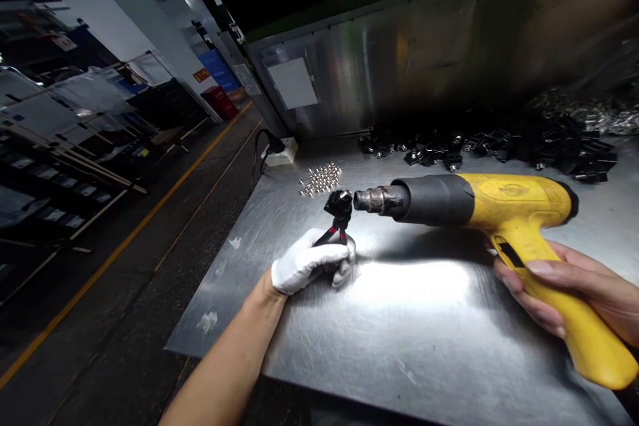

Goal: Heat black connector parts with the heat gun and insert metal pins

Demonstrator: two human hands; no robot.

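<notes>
My left hand (pixel 314 261), in a white glove, is closed around the handles of red-and-black pliers (pixel 335 233). At the pliers' top sits a small black part (pixel 338 203) with a shiny metal piece on it. My bare right hand (pixel 564 286) grips the yellow handle of a heat gun (pixel 514 200). The gun's metal nozzle points left, close beside the black part; whether they touch is unclear. Behind the black part, many small silver metal pieces (pixel 321 179) lie grouped on the steel table (pixel 399 353).
Black parts (pixel 564 146) lie in a row along the table's back, with a pile of shiny pieces (pixel 599 110) at far right. A power strip (pixel 280 152) with a black plug stands at the back left corner. Racks (pixel 74 146) stand across the floor at left.
</notes>
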